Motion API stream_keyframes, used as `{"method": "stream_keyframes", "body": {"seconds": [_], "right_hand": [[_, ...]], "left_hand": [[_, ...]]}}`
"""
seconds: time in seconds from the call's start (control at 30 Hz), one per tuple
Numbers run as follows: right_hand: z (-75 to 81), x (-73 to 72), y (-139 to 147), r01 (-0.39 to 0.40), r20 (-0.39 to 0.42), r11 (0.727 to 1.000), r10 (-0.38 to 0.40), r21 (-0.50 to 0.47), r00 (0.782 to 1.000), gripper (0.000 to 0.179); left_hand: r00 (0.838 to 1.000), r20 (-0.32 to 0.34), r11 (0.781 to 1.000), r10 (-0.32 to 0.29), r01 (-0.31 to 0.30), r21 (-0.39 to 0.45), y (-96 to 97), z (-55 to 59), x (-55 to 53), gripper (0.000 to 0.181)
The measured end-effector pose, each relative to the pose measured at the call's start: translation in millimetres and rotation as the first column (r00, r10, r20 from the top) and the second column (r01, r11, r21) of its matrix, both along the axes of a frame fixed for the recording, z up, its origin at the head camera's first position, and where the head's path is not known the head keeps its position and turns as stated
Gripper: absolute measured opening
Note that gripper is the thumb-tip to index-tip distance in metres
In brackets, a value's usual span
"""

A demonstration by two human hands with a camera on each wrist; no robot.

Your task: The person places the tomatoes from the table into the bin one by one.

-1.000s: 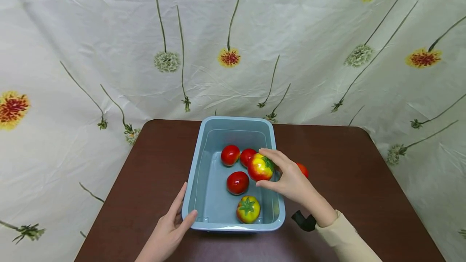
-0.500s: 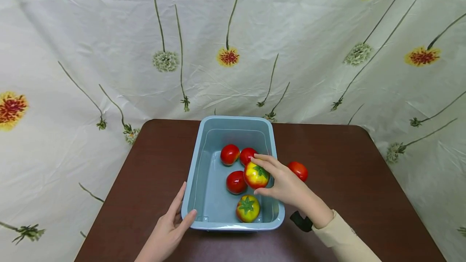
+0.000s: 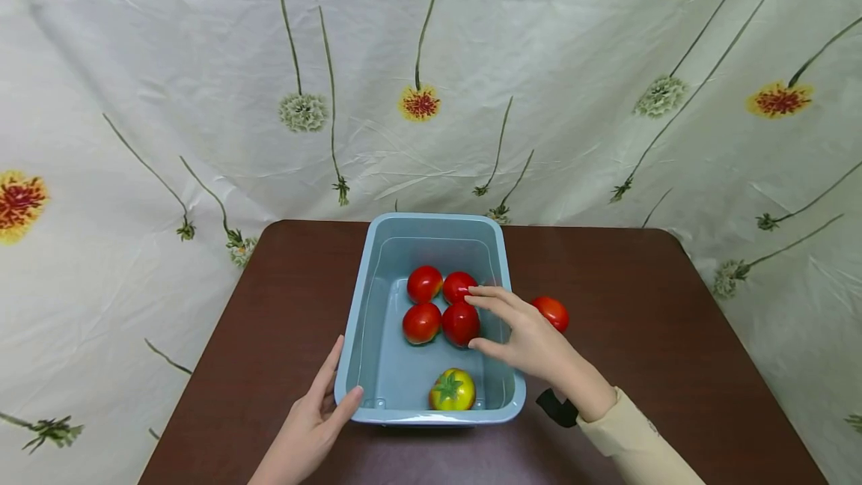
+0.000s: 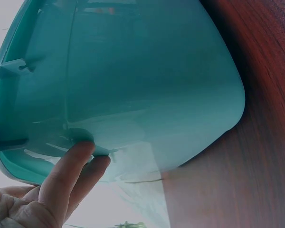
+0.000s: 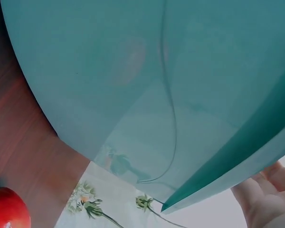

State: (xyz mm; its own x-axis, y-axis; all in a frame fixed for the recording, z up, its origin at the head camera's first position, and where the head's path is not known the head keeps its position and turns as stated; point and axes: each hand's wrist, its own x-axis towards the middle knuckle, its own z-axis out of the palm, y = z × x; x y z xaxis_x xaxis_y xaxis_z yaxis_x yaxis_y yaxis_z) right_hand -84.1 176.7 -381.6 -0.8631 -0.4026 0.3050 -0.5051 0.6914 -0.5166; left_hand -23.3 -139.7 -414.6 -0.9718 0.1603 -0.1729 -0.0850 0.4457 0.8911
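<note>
My left hand (image 3: 307, 420) holds the near left corner of a blue plastic bin (image 3: 358, 298), thumb over the rim and fingers against the outer wall. In the left wrist view its fingers (image 4: 66, 175) touch that wall. My right hand (image 3: 532, 331) is over the bin's right side, fingers spread and holding nothing. Just left of its fingertips a red tomato (image 3: 461, 324) lies in the bin. More red tomatoes lie beside it, one on the left (image 3: 422, 322) and two behind. A yellow-green tomato (image 3: 452, 389) with a green star-shaped top sits near the front wall.
Outside the bin, to its right, another red tomato (image 3: 551, 313) stands on the dark brown table (image 3: 626, 320), partly behind my right hand. It also appears to be the red tomato (image 5: 8, 209) in the right wrist view. A flowered white cloth (image 3: 572, 58) hangs behind the table.
My right hand has moved left and let go of the tomato, which now lies in the bin. One red tomato has shifted left, and the yellow-green one slightly left. The left hand stays put.
</note>
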Motion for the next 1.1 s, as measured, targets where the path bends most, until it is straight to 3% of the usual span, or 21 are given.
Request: {"method": "stream_keyframes", "body": {"seconds": [0.17, 0.33, 0.4, 0.57, 0.63, 0.73, 0.97, 1.1], "right_hand": [[-1.8, -2.2, 4.4, -0.003, -0.05, 0.995, -0.002, -0.096, 0.999, 0.055], [-3.6, -6.1, 14.8, 0.062, 0.022, 0.968, -0.059, -0.242, 0.998, 0.051], [-4.6, -7.6, 21.8, 0.108, 0.085, 0.937, -0.084, -0.331, 0.993, 0.05], [-8.7, -11.4, 42.1, 0.232, 0.256, 0.825, -0.11, -0.516, 0.96, 0.044], [-11.0, -12.1, 49.8, 0.283, 0.307, 0.796, -0.129, -0.535, 0.943, 0.043], [-15.0, -11.6, 60.4, 0.339, 0.352, 0.778, -0.163, -0.529, 0.922, 0.043], [-29.3, -11.7, 76.4, 0.377, 0.339, 0.772, -0.221, -0.512, 0.914, 0.04], [-36.5, -13.8, 81.1, 0.42, 0.379, 0.774, -0.251, -0.474, 0.89, 0.043]], "left_hand": [[1.0, 0.002, 1.0, 0.003, -0.003, -0.004, 0.2, 0.1, 0.0, 0.078], [1.0, -0.006, 1.0, 0.006, -0.006, 0.001, 0.7, -0.2, 0.2, 0.077], [1.0, -0.009, 1.0, 0.004, -0.004, 0.002, 0.8, -0.2, 0.4, 0.076], [1.0, -0.017, 1.0, -0.001, 0.002, 0.004, 0.6, 0.0, 0.6, 0.076], [1.0, -0.022, 1.0, -0.002, 0.002, 0.003, 0.4, 0.1, 0.6, 0.076], [1.0, -0.024, 1.0, 0.002, -0.002, 0.005, 0.7, 0.7, 0.6, 0.076], [1.0, -0.02, 1.0, 0.001, -0.001, 0.008, 1.0, 1.5, 0.3, 0.076], [1.0, -0.009, 1.0, 0.002, -0.002, 0.009, 1.2, 0.9, 0.3, 0.076]]}}
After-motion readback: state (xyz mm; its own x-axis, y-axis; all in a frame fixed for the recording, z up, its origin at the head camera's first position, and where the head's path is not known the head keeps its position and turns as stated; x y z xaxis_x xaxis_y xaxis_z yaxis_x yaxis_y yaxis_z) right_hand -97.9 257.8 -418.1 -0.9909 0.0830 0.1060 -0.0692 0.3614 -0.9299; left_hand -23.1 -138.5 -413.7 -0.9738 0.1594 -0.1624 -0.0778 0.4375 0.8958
